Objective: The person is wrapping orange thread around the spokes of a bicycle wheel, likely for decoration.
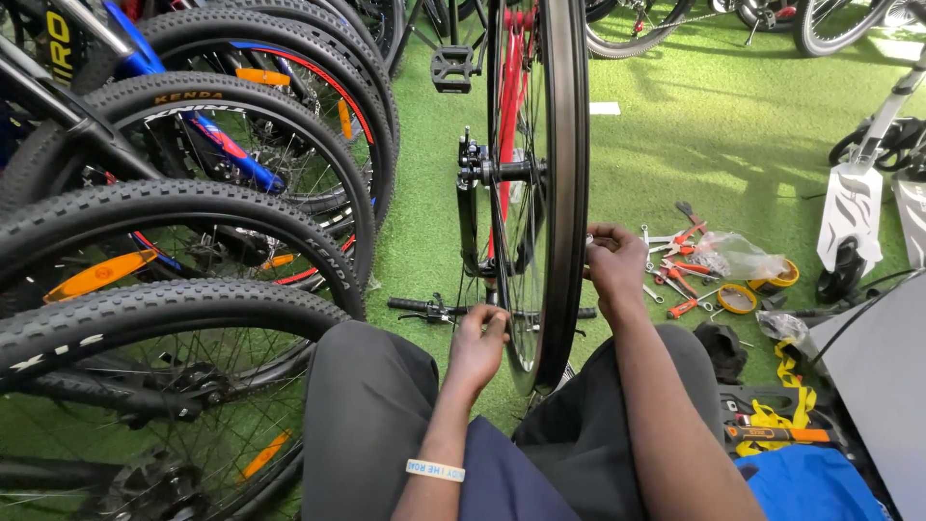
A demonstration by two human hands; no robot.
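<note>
A bare wheel [540,183] stands upright between the person's knees. The left hand [477,342] pinches its rim low down, and the right hand [614,262] is curled on the rim's other side, maybe gripping something small. Tools [680,270] lie right of the wheel, and 4 bike tyres [183,251] stand left of it.

We are sitting on green turf [694,125] with a bare bicycle wheel [540,193] standing upright between our knees, still fixed in its fork. Our left hand [477,345] is pinching at the spokes low on the wheel's left side, while our right hand [614,265] is gripping the rim from the right, fingers curled closed. Parked bikes with knobby tyres [174,212] are crowding our left. Scattered hand tools [680,265] are lying to the right.
</note>
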